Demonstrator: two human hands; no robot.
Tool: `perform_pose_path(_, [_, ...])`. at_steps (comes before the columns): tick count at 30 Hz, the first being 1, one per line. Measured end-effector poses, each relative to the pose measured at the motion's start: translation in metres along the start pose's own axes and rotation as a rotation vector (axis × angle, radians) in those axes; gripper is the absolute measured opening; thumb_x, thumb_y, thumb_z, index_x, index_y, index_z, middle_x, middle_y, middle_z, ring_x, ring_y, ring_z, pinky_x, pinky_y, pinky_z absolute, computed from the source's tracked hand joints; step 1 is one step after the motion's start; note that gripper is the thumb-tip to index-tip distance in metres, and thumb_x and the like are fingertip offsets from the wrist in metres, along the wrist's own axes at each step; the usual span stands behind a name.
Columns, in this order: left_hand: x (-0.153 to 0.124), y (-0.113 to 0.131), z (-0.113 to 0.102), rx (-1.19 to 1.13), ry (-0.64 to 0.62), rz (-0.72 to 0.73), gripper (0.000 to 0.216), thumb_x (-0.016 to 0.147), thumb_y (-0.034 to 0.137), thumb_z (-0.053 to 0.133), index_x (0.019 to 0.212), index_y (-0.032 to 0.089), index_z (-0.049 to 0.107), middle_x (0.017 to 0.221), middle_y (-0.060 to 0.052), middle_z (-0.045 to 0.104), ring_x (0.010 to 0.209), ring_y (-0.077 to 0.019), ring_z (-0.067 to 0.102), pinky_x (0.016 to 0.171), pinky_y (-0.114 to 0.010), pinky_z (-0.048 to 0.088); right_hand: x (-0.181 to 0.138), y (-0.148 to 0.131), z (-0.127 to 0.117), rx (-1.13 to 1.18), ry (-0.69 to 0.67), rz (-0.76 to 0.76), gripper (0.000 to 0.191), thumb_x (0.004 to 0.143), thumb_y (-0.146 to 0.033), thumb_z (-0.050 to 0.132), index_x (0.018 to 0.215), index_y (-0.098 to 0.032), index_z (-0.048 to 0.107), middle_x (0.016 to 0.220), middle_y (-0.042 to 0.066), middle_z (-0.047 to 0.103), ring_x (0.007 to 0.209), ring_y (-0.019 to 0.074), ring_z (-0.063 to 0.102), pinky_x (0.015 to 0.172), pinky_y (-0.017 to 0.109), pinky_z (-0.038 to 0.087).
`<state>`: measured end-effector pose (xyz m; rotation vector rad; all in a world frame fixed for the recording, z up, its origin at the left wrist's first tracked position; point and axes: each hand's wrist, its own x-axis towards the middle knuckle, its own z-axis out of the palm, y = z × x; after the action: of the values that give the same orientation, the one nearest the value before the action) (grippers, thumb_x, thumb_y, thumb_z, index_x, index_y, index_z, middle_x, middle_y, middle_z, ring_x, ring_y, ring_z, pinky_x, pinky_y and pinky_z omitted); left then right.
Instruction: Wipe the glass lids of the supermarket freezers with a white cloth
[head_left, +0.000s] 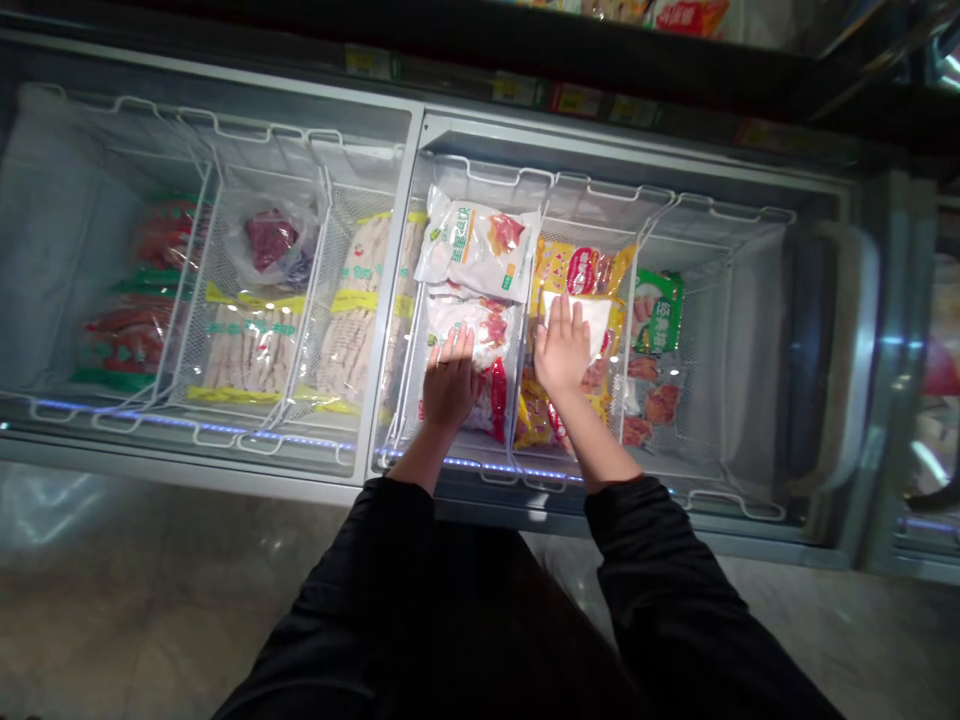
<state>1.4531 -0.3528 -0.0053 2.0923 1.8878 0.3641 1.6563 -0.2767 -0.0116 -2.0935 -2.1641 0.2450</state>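
Note:
My left hand lies palm down at the lower edge of a white frozen-food bag, its fingers stretched out. Above that bag is another white bag with a meat picture, in the same wire basket. In the neighbouring basket, my right hand rests flat with spread fingers on a white folded cloth or paper. Yellow food packs lie under and around this white piece. A red-and-white pack sits just right of my left hand.
A chest freezer's frame divides the two sections. Wire baskets on the left hold yellow-edged packs, a bagged dark red item and red-green packs. A green pack lies right of my right hand. The freezer's front rim runs beneath my forearms.

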Motion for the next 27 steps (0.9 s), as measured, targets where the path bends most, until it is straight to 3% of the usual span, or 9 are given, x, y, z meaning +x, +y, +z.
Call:
perform_pose_path(4, [0.000, -0.001, 0.006, 0.023, 0.021, -0.005, 0.061, 0.102, 0.019, 0.040, 0.162, 0.020, 0.030, 0.163, -0.007, 0.037, 0.157, -0.0223, 0.021, 0.129, -0.048, 0.023, -0.004, -0.027, 0.014, 0.042, -0.044, -0.201, 0.064, 0.104, -0.035, 0.029, 0.165, -0.018, 0.020, 0.169, 0.005, 0.027, 0.157, 0.0279, 0.020, 0.127, 0.054, 0.021])
perform_pose_path(9, [0.001, -0.005, 0.015, 0.030, 0.045, -0.006, 0.060, 0.102, 0.018, 0.034, 0.162, 0.015, 0.031, 0.167, -0.006, 0.029, 0.157, -0.0215, 0.021, 0.130, -0.045, 0.019, -0.038, 0.010, 0.003, 0.043, -0.138, -0.493, 0.060, 0.104, -0.031, 0.035, 0.162, -0.019, 0.030, 0.165, 0.005, 0.035, 0.155, 0.0259, 0.027, 0.127, 0.050, 0.025])
perform_pose_path(12, [0.003, -0.009, 0.015, 0.006, 0.028, 0.012, 0.061, 0.101, 0.017, 0.037, 0.161, 0.015, 0.032, 0.167, -0.006, 0.028, 0.157, -0.0220, 0.021, 0.130, -0.045, 0.019, -0.050, 0.023, -0.003, 0.041, -0.111, -0.425, 0.059, 0.104, -0.032, 0.032, 0.161, -0.017, 0.031, 0.166, 0.005, 0.034, 0.155, 0.0260, 0.026, 0.127, 0.050, 0.024])
perform_pose_path(15, [-0.003, -0.014, 0.010, -0.032, -0.007, 0.052, 0.060, 0.101, 0.017, 0.035, 0.161, 0.015, 0.032, 0.167, -0.006, 0.030, 0.157, -0.0197, 0.021, 0.130, -0.041, 0.019, -0.053, 0.004, 0.002, 0.065, -0.017, -0.207, 0.061, 0.104, -0.031, 0.026, 0.162, -0.015, 0.028, 0.167, 0.006, 0.031, 0.156, 0.0285, 0.023, 0.127, 0.054, 0.024])
perform_pose_path(17, [-0.015, -0.015, 0.007, -0.054, -0.030, 0.059, 0.059, 0.102, 0.017, 0.033, 0.161, 0.015, 0.032, 0.166, -0.005, 0.032, 0.156, -0.0185, 0.023, 0.130, -0.040, 0.020, -0.053, -0.017, 0.008, 0.092, 0.027, -0.138, 0.061, 0.104, -0.032, 0.023, 0.163, -0.014, 0.026, 0.168, 0.007, 0.029, 0.157, 0.0299, 0.021, 0.126, 0.057, 0.023])
perform_pose_path(20, [-0.044, -0.015, 0.006, -0.049, -0.026, 0.016, 0.060, 0.102, 0.018, 0.033, 0.162, 0.018, 0.030, 0.166, -0.006, 0.032, 0.156, -0.0199, 0.023, 0.129, -0.042, 0.022, -0.060, -0.033, 0.013, 0.109, -0.016, -0.304, 0.060, 0.105, -0.033, 0.022, 0.162, -0.015, 0.028, 0.168, 0.005, 0.030, 0.157, 0.0280, 0.021, 0.128, 0.054, 0.022])
perform_pose_path(24, [-0.085, -0.012, 0.010, -0.001, -0.024, -0.019, 0.059, 0.104, 0.022, 0.033, 0.162, 0.019, 0.030, 0.166, -0.006, 0.032, 0.156, -0.0211, 0.024, 0.128, -0.043, 0.025, -0.078, -0.004, 0.005, 0.085, -0.137, -0.597, 0.058, 0.105, -0.032, 0.031, 0.161, -0.017, 0.032, 0.167, 0.002, 0.032, 0.156, 0.0241, 0.023, 0.129, 0.048, 0.021])
perform_pose_path(27, [-0.106, -0.009, 0.013, 0.031, -0.023, -0.007, 0.058, 0.103, 0.021, 0.034, 0.162, 0.019, 0.031, 0.166, -0.005, 0.033, 0.156, -0.0205, 0.024, 0.127, -0.042, 0.026, -0.088, 0.018, 0.000, 0.072, -0.143, -0.565, 0.058, 0.104, -0.030, 0.032, 0.161, -0.018, 0.032, 0.166, 0.004, 0.033, 0.156, 0.0243, 0.025, 0.128, 0.050, 0.022])
